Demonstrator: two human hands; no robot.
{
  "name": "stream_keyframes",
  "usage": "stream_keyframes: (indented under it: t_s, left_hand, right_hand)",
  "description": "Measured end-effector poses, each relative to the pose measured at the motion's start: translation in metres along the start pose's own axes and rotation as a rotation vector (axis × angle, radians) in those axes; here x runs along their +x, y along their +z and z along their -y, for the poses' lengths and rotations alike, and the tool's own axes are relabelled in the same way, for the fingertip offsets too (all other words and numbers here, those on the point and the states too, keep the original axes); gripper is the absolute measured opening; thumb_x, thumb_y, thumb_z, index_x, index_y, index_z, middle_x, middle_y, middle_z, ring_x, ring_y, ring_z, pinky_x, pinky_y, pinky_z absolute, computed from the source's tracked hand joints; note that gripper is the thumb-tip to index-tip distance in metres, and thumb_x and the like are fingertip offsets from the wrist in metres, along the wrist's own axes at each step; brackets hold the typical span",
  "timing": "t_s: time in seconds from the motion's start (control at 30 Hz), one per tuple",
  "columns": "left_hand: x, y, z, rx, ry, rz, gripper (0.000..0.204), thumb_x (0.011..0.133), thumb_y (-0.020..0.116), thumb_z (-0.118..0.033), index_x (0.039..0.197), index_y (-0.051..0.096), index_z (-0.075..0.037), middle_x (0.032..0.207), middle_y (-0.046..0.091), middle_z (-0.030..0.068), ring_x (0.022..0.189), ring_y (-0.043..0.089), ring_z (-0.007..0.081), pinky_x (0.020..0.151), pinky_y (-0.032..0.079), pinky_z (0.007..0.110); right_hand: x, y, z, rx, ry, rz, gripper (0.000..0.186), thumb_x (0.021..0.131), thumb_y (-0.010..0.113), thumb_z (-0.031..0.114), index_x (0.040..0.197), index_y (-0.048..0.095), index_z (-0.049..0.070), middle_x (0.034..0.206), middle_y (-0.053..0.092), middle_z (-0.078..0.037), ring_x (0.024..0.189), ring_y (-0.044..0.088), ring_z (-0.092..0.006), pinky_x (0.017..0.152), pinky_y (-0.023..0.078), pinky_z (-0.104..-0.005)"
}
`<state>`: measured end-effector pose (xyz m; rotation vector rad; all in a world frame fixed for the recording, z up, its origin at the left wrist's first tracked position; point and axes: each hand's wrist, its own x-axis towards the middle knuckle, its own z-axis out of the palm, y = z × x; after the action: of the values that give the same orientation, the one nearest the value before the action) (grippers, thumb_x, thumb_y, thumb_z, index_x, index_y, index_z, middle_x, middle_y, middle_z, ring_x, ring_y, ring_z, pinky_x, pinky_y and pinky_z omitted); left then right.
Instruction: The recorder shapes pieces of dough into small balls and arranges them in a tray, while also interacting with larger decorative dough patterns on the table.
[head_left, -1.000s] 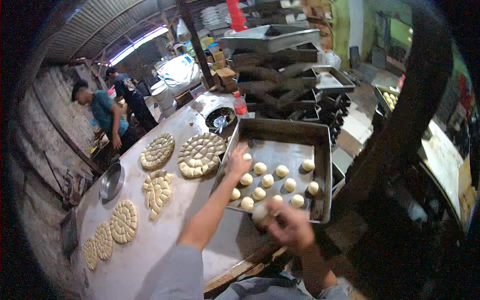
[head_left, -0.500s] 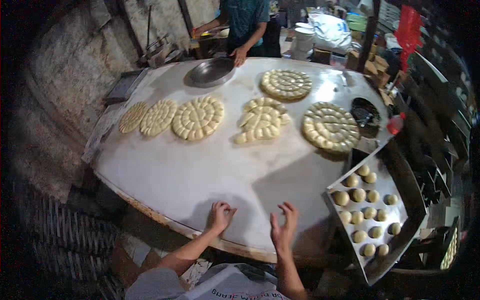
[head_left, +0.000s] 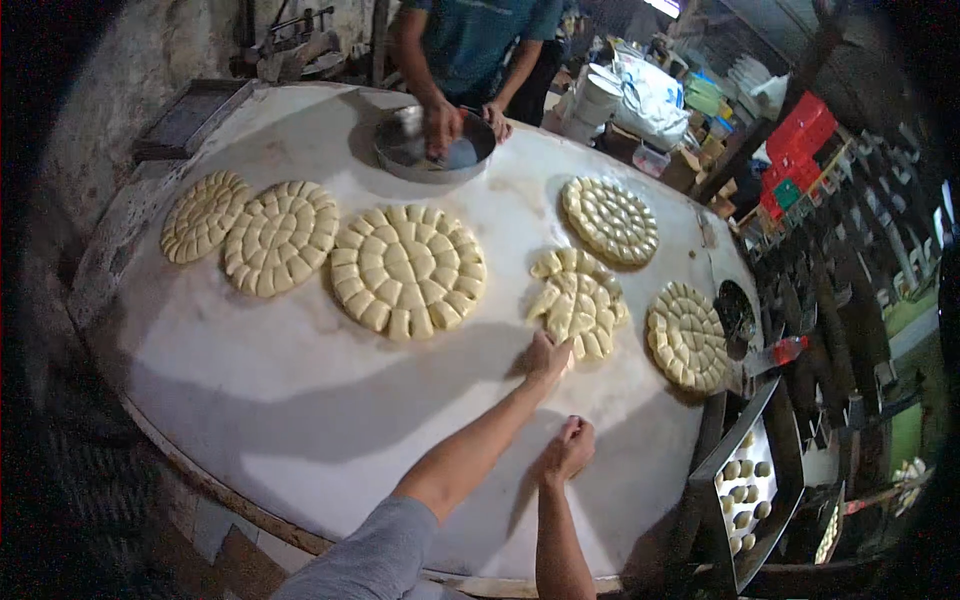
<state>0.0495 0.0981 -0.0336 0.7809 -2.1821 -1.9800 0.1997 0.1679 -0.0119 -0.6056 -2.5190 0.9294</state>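
Observation:
My left hand [head_left: 549, 352] reaches to the lower edge of a loose cluster of cut dough pieces [head_left: 582, 305], its fingers closed on a dough piece there. My right hand [head_left: 569, 447] is lower on the pale worktop [head_left: 290, 420], its fingers curled; I cannot make out what, if anything, is inside. Scored dough rounds lie about the cluster: three [head_left: 410, 270] in a row to the left, one [head_left: 610, 219] behind it, another [head_left: 687, 337] to its right.
A person in teal [head_left: 470, 45] works over a round metal pan [head_left: 395, 150] across the table. Rectangular trays [head_left: 185, 120] sit back left. At right are a tray [head_left: 775, 420] of dough balls, a bottle [head_left: 780, 355], a dark opening [head_left: 735, 315] and racked trays [head_left: 840, 280].
My view has turned from the ball tray toward the worktop. My left hand has moved forward to the cluster; my right has curled its fingers. The person's hand has moved into the pan.

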Motion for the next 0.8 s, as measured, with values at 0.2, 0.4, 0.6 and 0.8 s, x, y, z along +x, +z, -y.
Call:
stream_keyframes:
  t_s: [0.2,0.4,0.6,0.8]
  left_hand:
    - [-0.093,-0.045,0.013,-0.561,-0.409,0.361,0.040,0.077,0.068,-0.026,0.098,0.055,0.005,0.079,0.060,0.0120,0.069,0.058,0.0197,0.058,0.048,0.035]
    - [-0.204,-0.087,0.037,-0.301,-0.276,0.240,0.031,0.085,0.061,-0.026,0.099,0.053,0.000,0.078,0.058,0.0074,0.061,0.052,0.0136,0.044,0.039,0.025]
    - [-0.295,-0.122,0.056,-0.230,-0.220,0.266,0.021,0.082,0.063,-0.012,0.097,0.057,0.002,0.082,0.059,0.0070,0.068,0.055,0.0136,0.056,0.048,0.028]
    - [-0.377,-0.144,0.101,0.076,-0.069,0.273,0.024,0.079,0.066,-0.015,0.095,0.059,0.002,0.081,0.061,0.0085,0.070,0.057,0.0133,0.060,0.047,0.029]
  right_hand:
    - [0.064,0.003,-0.011,0.767,0.434,0.496,0.037,0.091,0.047,0.034,0.084,0.059,-0.001,0.062,0.053,-0.004,0.048,0.047,-0.0138,0.044,0.035,-0.0287]
    - [0.011,-0.010,-0.018,0.604,0.265,0.663,0.029,0.085,0.057,0.025,0.088,0.060,-0.004,0.067,0.056,-0.004,0.053,0.045,-0.0086,0.046,0.037,-0.0257]
    - [-0.066,-0.063,-0.082,0.555,0.093,0.558,0.026,0.084,0.058,0.017,0.092,0.060,-0.007,0.067,0.057,-0.004,0.057,0.049,-0.0106,0.052,0.040,-0.0285]
    - [-0.130,-0.133,-0.113,0.458,0.068,0.580,0.029,0.083,0.059,0.017,0.096,0.060,-0.008,0.067,0.060,-0.008,0.057,0.052,-0.0125,0.053,0.042,-0.0293]
